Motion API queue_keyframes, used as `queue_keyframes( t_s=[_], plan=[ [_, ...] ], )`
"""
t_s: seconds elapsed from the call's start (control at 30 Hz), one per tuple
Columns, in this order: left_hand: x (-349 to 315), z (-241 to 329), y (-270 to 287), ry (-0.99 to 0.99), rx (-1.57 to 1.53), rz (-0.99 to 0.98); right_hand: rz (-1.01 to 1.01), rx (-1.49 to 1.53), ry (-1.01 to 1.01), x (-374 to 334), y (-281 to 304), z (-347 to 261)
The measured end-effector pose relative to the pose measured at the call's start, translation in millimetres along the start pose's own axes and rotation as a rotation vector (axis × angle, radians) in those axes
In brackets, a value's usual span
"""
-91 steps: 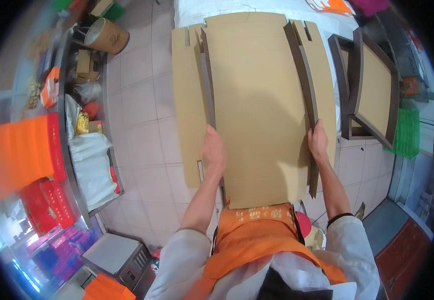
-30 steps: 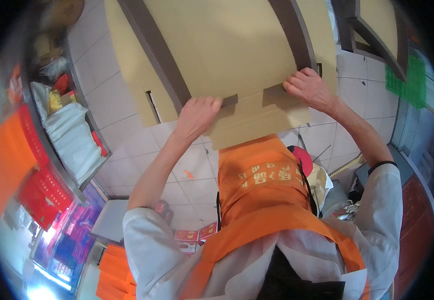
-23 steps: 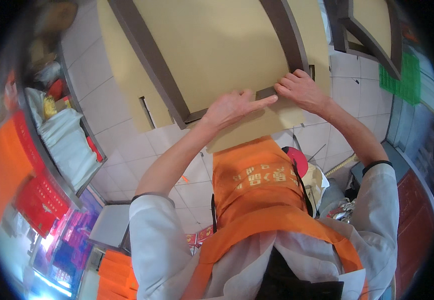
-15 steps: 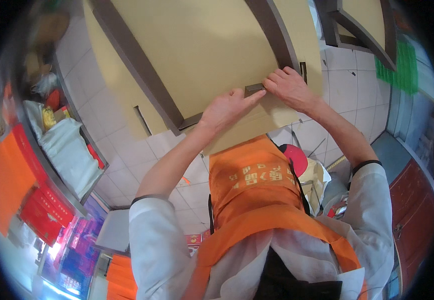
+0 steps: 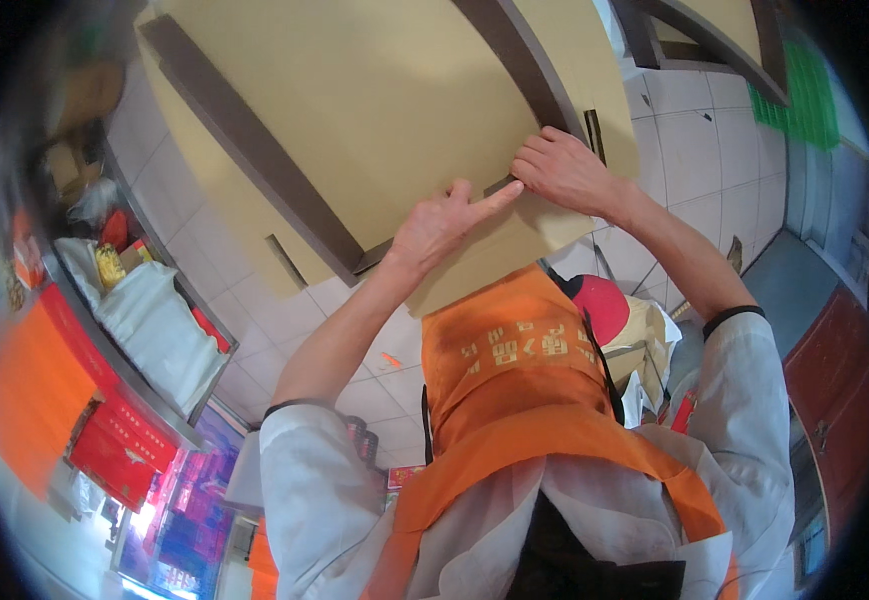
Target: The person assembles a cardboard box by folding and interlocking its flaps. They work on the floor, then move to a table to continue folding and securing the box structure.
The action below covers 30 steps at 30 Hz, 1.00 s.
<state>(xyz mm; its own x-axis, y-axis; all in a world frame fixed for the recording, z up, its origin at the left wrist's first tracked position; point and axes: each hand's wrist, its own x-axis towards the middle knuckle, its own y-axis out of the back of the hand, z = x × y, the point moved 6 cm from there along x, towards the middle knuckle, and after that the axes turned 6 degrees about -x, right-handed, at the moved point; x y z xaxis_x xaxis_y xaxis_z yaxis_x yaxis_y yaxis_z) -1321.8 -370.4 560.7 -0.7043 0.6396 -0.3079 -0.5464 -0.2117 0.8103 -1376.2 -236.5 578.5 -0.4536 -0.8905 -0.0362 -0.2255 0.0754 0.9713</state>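
A large tan cardboard box with dark brown folded walls lies in front of me, its front flap just beyond my apron. My left hand is on its front brown edge, the index finger stretched along it toward the right hand and the other fingers partly hidden. At the right front corner, my right hand has its fingers curled over the brown wall. The two hands nearly touch. Narrow slots show in the side flaps.
Another brown-and-tan box stands at the far right, near a green plastic mesh. On the left is a bin with a white sack beside orange and red sheets. A red-and-black round object lies right of my apron over pale floor tiles.
My view has shifted slightly, so the box and surroundings sit a little differently in the picture. Both hands stay on the front edge, with the left index finger still stretched toward the right hand.
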Motion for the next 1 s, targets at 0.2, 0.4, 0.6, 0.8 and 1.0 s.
queue_keyframes(
  t_s=[0.2, 0.4, 0.6, 0.8, 1.0],
  plan=[
    [-0.4, -2.5, 0.6, 0.042, 0.026, -0.027, 0.257, 0.095, -0.089, -18.8, 24.9, -0.5],
    [0.8, -2.0, 2.7, 0.019, 0.064, 0.008, 0.865, 1.382, -1.696, -176.4, -62.6, -46.3],
    [-1.6, -3.9, 8.4, 0.052, 0.045, -0.018, 0.896, 2.181, -1.248, -124.8, -70.0, -104.6],
    [3.7, -9.0, 13.4, -0.073, -0.104, 0.018, 0.375, 0.443, -0.603, -59.6, 27.2, -62.1],
    [12.6, -44.7, -8.3, -0.005, -0.585, -0.255, 0.276, -0.056, -0.288, -25.2, 10.2, -38.2]
  ],
)
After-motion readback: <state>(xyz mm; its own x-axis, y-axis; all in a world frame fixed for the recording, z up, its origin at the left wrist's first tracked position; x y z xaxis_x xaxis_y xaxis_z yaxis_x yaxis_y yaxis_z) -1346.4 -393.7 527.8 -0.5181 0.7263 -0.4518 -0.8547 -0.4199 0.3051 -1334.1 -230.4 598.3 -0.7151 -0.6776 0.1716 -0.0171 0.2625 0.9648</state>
